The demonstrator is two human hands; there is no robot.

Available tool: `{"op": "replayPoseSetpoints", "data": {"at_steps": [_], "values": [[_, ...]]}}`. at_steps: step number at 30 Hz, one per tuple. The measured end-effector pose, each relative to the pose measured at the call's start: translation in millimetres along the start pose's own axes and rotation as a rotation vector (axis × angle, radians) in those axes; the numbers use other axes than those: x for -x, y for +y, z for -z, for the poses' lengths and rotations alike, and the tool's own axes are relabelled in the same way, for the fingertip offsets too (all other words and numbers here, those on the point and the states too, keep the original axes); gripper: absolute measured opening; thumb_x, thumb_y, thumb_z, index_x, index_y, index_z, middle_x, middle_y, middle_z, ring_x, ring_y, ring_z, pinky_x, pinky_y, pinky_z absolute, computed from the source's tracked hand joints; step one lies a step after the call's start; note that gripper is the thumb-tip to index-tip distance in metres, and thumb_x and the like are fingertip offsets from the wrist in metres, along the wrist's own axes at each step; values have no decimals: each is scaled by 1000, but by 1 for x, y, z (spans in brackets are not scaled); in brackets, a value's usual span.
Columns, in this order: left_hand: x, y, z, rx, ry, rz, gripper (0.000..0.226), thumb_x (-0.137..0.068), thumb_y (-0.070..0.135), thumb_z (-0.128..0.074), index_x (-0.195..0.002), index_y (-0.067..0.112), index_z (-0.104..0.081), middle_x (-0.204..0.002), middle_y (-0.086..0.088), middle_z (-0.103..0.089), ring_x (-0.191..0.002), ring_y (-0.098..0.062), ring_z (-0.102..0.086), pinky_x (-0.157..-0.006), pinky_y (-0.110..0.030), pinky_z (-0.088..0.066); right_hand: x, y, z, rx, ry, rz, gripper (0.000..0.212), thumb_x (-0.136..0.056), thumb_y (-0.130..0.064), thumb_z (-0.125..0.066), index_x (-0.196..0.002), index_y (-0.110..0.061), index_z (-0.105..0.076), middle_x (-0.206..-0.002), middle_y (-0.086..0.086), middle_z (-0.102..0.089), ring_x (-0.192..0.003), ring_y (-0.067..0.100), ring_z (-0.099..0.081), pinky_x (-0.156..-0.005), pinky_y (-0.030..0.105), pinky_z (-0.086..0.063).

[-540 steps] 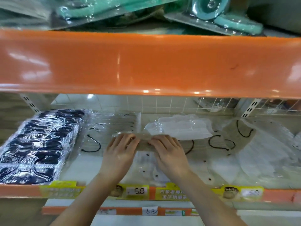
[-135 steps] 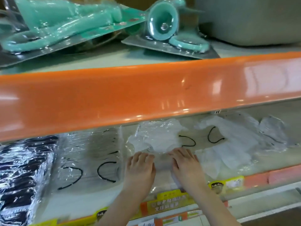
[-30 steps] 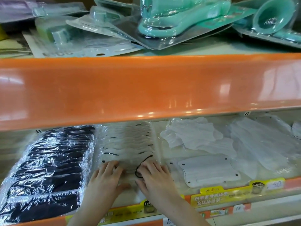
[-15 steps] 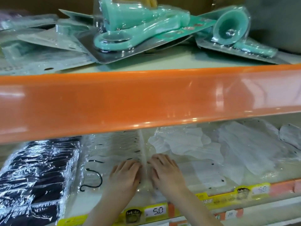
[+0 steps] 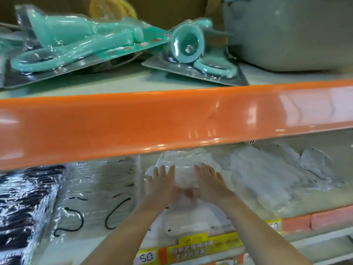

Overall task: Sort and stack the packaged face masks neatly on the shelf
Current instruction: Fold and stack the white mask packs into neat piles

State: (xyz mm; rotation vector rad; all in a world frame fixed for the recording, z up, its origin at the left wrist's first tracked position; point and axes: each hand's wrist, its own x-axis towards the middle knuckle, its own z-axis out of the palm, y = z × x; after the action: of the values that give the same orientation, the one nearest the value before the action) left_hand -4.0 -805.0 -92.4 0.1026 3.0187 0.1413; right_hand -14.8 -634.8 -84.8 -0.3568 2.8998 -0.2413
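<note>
Pressing flat on white packaged masks point(image 5: 188, 177), left hand point(image 5: 162, 183) and right hand point(image 5: 210, 183) fingers straight, masks beneath both

Your way in is the low gap under the orange shelf lip point(image 5: 172, 121), where black mask packs point(image 5: 24, 203) and clear-wrapped masks point(image 5: 99, 188) block the left, loose white masks point(image 5: 267, 180) crowd the right, and both forearms fill the middle.

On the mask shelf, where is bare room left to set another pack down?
Little. A bare strip of shelf shows at the far right behind the loose white masks. Elsewhere it is crowded: black masks, clear packs, and both hands, left hand and right hand, on the middle pile.
</note>
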Motion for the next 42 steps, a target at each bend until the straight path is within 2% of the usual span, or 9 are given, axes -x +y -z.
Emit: {"op": "replayPoseSetpoints", "data": {"at_steps": [3, 8, 14, 19, 25, 33, 35, 38, 42], "values": [[-16, -3, -6, 24, -66, 94, 97, -80, 65, -59, -150, 24, -4, -150, -15, -19, -138, -37, -23, -107, -51, -31, -6, 7, -6, 21, 76, -20, 80, -87, -61, -51, -147, -19, -19, -152, 6, -21, -140, 27, -19, -110, 44, -23], [-16, -1, -9, 14, -13, 106, 90, -84, 68, -50, -149, 24, -7, -149, -13, -27, -134, -35, -31, -105, -46, -31, -12, 14, -4, 95, 189, -48, 61, -90, -61, -46, -132, -18, -43, -133, 3, -46, -126, 25, -39, -97, 40, -34], [-7, 7, 7, -3, -45, 90, 94, -89, 59, -50, -152, 26, 11, -159, -18, -1, -143, -36, -19, -112, -43, -30, -19, 24, 17, 162, 215, 4, 22, -94, -20, -46, -113, -14, -54, -114, 4, -61, -107, 25, -57, -79, 33, -39], [-11, 11, 10, 6, -20, 127, 105, -86, 54, -60, -152, 21, 16, -156, -19, -12, -135, -33, -35, -98, -35, -42, -24, 29, 29, 129, 190, -23, 16, -95, -9, -42, -104, -12, -56, -105, 8, -65, -98, 28, -62, -70, 30, -36], [-18, 5, 5, 53, 178, 169, 62, -96, 23, -48, -150, 13, -18, -118, -4, -61, -103, -21, -60, -78, -28, -47, -26, 41, 31, -52, 190, -35, 18, -100, -24, -37, -86, -17, -46, -87, 7, -58, -90, 30, -63, -69, 32, -45], [-8, 11, 7, 135, 330, 69, 69, -90, 48, -57, -146, 22, -24, -106, 0, -64, -95, -20, -62, -74, -30, -49, -22, 52, 30, -76, 252, -71, 22, -101, -26, -35, -102, -12, -52, -98, 11, -64, -91, 30, -61, -64, 31, -36], [-4, 16, 8, 20, 480, -50, 41, -80, 29, -75, -118, 24, -61, -109, -8, -60, -105, -30, -57, -78, -39, -48, -21, 55, 28, -75, 256, -78, 20, -100, -26, -36, -102, -12, -51, -98, 11, -64, -91, 31, -60, -65, 32, -36], [-6, 19, 4, -66, 617, -196, 23, -58, 14, -88, -71, 22, -71, -97, -8, -64, -103, -29, -51, -70, -41, -50, -17, 58, 27, -70, 258, -62, 19, -98, -26, -39, -99, -13, -52, -100, 7, -63, -93, 28, -58, -68, 33, -41], [-8, 27, -2, -150, 461, -358, 41, -40, 8, -90, -73, 27, -74, -79, 3, -63, -80, -20, -59, -62, -31, -48, -13, 62, 25, -87, 275, -26, 21, -98, -28, -39, -93, -12, -51, -100, 6, -59, -97, 27, -56, -76, 36, -45]]}}
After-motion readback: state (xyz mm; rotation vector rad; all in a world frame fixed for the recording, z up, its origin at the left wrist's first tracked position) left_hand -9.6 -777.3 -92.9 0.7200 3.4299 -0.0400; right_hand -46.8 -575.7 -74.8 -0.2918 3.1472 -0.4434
